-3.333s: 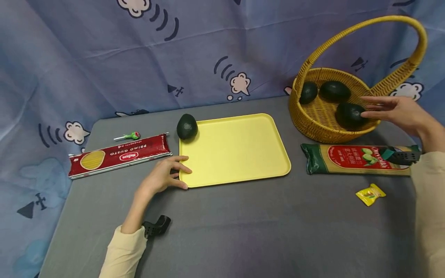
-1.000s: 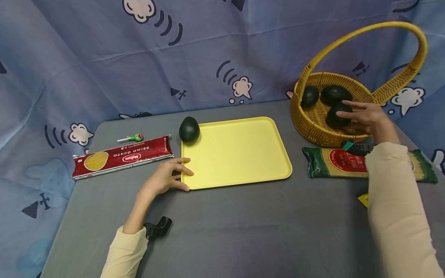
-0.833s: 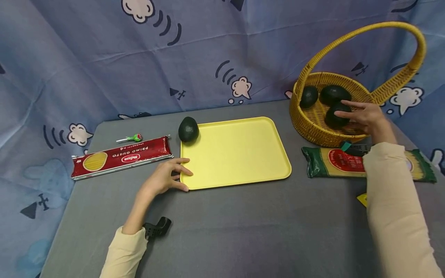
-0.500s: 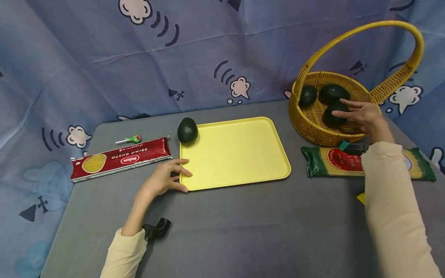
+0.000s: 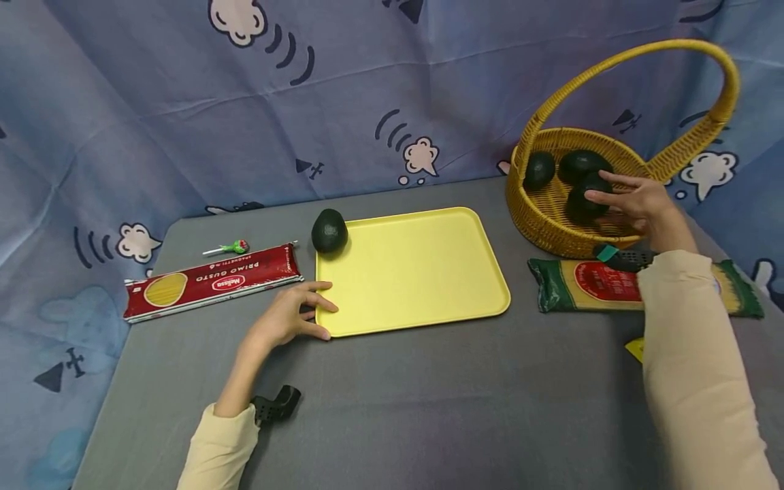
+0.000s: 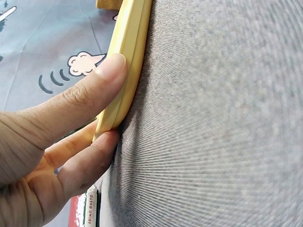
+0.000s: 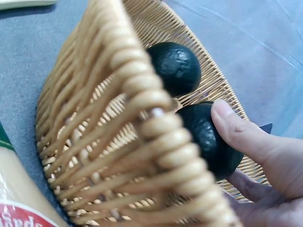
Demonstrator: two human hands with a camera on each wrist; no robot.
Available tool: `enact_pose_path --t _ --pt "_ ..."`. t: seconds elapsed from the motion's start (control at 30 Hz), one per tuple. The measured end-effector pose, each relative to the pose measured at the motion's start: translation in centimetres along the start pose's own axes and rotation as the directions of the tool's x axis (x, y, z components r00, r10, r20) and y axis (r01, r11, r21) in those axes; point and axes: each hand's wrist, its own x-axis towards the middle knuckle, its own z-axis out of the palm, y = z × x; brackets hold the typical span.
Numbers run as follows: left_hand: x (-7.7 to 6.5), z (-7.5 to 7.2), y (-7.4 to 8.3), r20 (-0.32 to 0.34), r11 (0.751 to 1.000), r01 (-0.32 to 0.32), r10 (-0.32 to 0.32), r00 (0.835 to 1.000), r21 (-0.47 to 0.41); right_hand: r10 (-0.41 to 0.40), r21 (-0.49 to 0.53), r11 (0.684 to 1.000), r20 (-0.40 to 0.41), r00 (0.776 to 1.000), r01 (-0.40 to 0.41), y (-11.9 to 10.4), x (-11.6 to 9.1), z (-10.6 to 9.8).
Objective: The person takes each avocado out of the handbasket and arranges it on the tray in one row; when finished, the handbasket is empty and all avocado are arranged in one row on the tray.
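My right hand (image 5: 643, 204) reaches into the yellow wicker basket (image 5: 539, 228) and grips a dark green avocado (image 5: 582, 201). In the right wrist view the thumb lies on top of this avocado (image 7: 206, 135), with fingers tucked under its far side. Two more avocados rest in the basket, one at the back (image 5: 582, 165) and one on the left (image 5: 539, 170). My left hand (image 5: 288, 313) holds the near left corner of the yellow tray (image 5: 416, 265). The left wrist view shows its thumb on the tray's rim (image 6: 130, 52). Another avocado (image 5: 329, 231) sits at the tray's far left corner.
A red spaghetti pack (image 5: 214, 282) lies left of the tray, with a lollipop (image 5: 235, 246) behind it. In front of the basket is a green-ended pasta pack (image 5: 606, 282), partly under the right sleeve. That sleeve mostly covers a yellow wrapped candy (image 5: 635, 350).
Since the earliest frame, my right hand has moved left inside the basket, taking hold of the front avocado and shifting it left, close to the back one. My left hand stays on the tray.
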Motion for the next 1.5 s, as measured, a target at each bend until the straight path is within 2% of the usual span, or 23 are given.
enact_pose_path --t 0.07,0.33,0.43,0.57,0.73,0.93,1.07,1.3,1.4,1.5 --pt "0.0 0.0 0.0 0.0 1.0 -0.001 0.001 1.0 0.003 0.001 0.0 1.0 -0.011 1.0 -0.001 0.0 -0.1 -0.2" --pt "-0.1 0.0 0.1 -0.004 1.0 -0.007 0.007 1.0 0.019 0.003 0.207 0.978 -0.021 1.0 0.001 0.4 -0.1 -1.2" --pt "-0.1 -0.1 0.4 -0.002 1.0 -0.016 0.016 1.0 0.017 -0.02 0.242 0.97 -0.04 0.999 0.029 0.8 -0.2 -1.6" --pt "-0.1 -0.1 0.5 0.002 1.0 -0.021 0.021 1.0 0.007 -0.057 0.241 0.969 -0.024 0.998 0.061 0.5 -1.6 -1.6" --pt "-0.1 -0.1 0.3 0.003 1.0 -0.017 0.017 1.0 -0.004 -0.089 0.367 0.926 -0.013 0.996 0.088 -0.3 -3.7 -1.0" --pt "-0.1 0.0 0.2 -0.002 1.0 -0.028 0.028 1.0 0.009 -0.16 0.468 0.87 -0.033 0.987 0.157 0.0 -4.8 -0.3" --pt "-0.2 0.0 0.2 0.0 0.999 -0.037 0.037 0.999 0.016 -0.205 0.497 0.847 -0.021 0.979 0.188 0.4 -5.5 0.0" --pt "-0.3 0.0 0.2 0.0 0.999 -0.04 0.04 0.999 0.029 -0.231 0.471 0.855 -0.032 0.972 0.219 0.8 -6.4 0.6" --pt "-0.3 0.0 0.2 -0.001 0.999 -0.04 0.04 0.999 0.033 -0.256 0.482 0.842 -0.041 0.966 0.244 0.9 -6.9 0.8" --pt "-0.2 0.0 0.2 -0.002 0.999 -0.033 0.034 0.999 0.029 -0.279 0.525 0.81 -0.051 0.959 0.263 1.0 -7.3 1.1"
